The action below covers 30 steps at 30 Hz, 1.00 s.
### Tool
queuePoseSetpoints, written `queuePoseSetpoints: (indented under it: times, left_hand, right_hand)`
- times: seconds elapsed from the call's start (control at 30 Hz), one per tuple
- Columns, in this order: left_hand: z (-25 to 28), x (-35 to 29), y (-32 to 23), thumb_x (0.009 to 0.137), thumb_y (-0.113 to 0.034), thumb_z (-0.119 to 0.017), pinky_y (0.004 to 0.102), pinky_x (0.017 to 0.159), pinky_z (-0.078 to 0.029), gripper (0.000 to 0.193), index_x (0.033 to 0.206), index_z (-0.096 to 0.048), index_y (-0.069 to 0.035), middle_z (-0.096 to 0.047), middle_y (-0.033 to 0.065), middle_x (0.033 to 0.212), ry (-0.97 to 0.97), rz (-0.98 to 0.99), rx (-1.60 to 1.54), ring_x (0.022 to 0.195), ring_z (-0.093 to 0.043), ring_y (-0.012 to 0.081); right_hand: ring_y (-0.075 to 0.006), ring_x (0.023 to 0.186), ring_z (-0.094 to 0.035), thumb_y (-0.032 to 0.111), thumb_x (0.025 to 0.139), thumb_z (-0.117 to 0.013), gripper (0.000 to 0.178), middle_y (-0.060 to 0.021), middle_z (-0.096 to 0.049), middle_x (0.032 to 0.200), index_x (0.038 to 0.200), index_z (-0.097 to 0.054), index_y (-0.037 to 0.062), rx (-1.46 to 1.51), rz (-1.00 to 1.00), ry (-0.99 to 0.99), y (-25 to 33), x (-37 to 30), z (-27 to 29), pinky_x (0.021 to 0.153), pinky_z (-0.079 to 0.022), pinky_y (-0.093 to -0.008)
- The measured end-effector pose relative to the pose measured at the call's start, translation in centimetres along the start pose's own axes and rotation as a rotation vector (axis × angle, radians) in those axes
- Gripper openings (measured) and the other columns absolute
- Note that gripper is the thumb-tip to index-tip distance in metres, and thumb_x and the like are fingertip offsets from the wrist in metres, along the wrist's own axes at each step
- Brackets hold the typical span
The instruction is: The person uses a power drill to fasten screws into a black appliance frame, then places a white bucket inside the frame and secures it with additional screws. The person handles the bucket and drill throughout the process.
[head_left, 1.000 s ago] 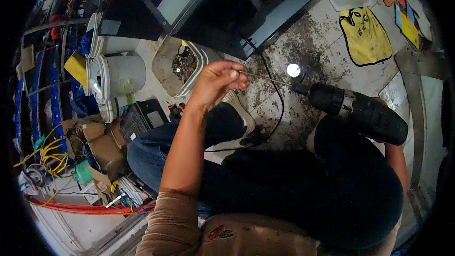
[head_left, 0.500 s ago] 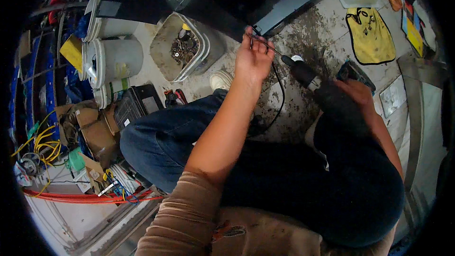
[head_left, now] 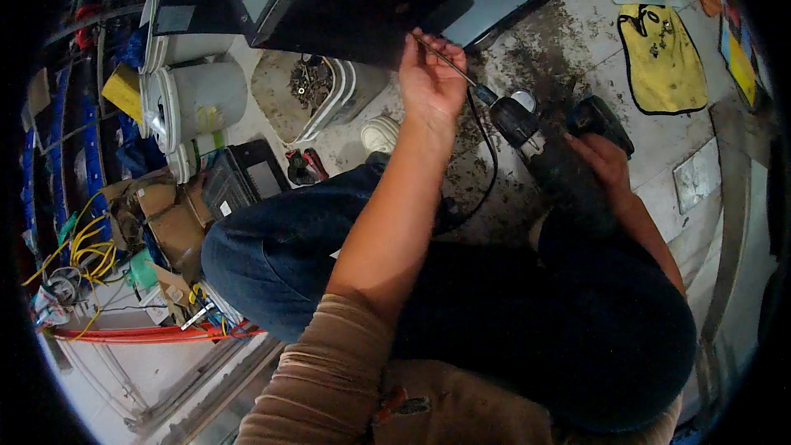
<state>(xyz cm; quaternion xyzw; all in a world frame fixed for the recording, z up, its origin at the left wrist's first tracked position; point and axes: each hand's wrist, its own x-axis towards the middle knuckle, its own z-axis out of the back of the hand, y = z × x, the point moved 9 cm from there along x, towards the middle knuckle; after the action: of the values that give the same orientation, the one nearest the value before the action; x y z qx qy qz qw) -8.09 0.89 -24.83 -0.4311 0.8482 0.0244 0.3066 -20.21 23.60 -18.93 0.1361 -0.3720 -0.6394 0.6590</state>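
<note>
A black cordless drill with a long thin bit points up and left toward a dark metal cabinet. My right hand is closed round the drill's handle, its fingers partly hidden by the body. My left hand is turned palm up, with its fingers closed round the thin bit near the cabinet's lower edge. The bit's tip is hard to make out against the dark metal. A black cable hangs in a loop below my left hand.
Left of my feet stands a square white bucket with loose metal hardware in it. Round white buckets, a black case and red-handled pliers sit further left. A yellow cloth lies on the dirty tiled floor at right.
My left hand and the drill have shifted slightly left and up in the view. The cabinet's corner appears further left and lower, covering more of the square bucket.
</note>
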Motion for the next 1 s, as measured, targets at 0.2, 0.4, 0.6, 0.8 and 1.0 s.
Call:
queuePoseSetpoints:
  times: [0.2, 0.4, 0.6, 0.8, 1.0]
  left_hand:
    - [-0.4, 0.7, -0.2, 0.092, -0.024, -0.044, 0.0312, 0.065, -0.041, 0.024, 0.077, -0.050, -0.007, -0.052, 0.0030, 0.070, 0.097, -0.032, -0.104, 0.064, -0.049, 0.0149]
    - [0.2, 1.5, 0.2, 0.092, -0.025, -0.045, 0.0247, 0.056, -0.038, 0.020, 0.080, -0.046, -0.009, -0.048, 0.0002, 0.071, 0.005, -0.128, -0.029, 0.060, -0.044, 0.0114]
    - [0.1, 2.3, 0.0, 0.095, -0.035, -0.036, 0.0299, 0.059, -0.036, 0.035, 0.078, -0.044, -0.005, -0.044, 0.0044, 0.070, 0.116, -0.145, 0.010, 0.064, -0.043, 0.0166]
    - [0.3, 2.7, -0.4, 0.095, -0.037, -0.033, 0.0296, 0.060, -0.036, 0.037, 0.079, -0.042, -0.005, -0.042, 0.0054, 0.071, 0.050, -0.225, 0.015, 0.065, -0.040, 0.0176]
    - [-0.3, 1.9, -0.5, 0.095, -0.037, -0.033, 0.0310, 0.061, -0.037, 0.037, 0.080, -0.044, -0.005, -0.046, 0.0054, 0.074, 0.063, -0.272, 0.052, 0.068, -0.044, 0.0178]
  right_hand:
    - [-0.0257, 0.078, -0.057, 0.004, 0.065, -0.058, 0.053, -0.0111, -0.055, 0.088, 0.118, -0.056, 0.0097, 0.023, 0.031, -0.024, -1.3, -0.3, -1.4, 0.064, -0.047, -0.0339]
    - [-0.0254, 0.079, -0.057, 0.005, 0.067, -0.055, 0.054, -0.0099, -0.055, 0.087, 0.121, -0.054, 0.0112, -0.004, 0.056, -0.017, -2.2, 0.1, -2.0, 0.068, -0.048, -0.0340]
    - [-0.0255, 0.080, -0.057, 0.005, 0.067, -0.055, 0.054, -0.0086, -0.055, 0.085, 0.121, -0.054, 0.0137, -0.059, 0.079, -0.016, -2.3, 0.6, -2.5, 0.069, -0.049, -0.0346]
    - [-0.0252, 0.079, -0.057, 0.006, 0.068, -0.054, 0.052, -0.0081, -0.055, 0.085, 0.120, -0.055, 0.0146, -0.081, 0.100, -0.015, -2.4, 0.7, -2.7, 0.068, -0.049, -0.0346]
    - [-0.0252, 0.079, -0.057, 0.006, 0.069, -0.053, 0.051, -0.0082, -0.055, 0.086, 0.119, -0.055, 0.0146, -0.093, 0.093, -0.034, -2.2, 0.8, -2.6, 0.068, -0.049, -0.0340]
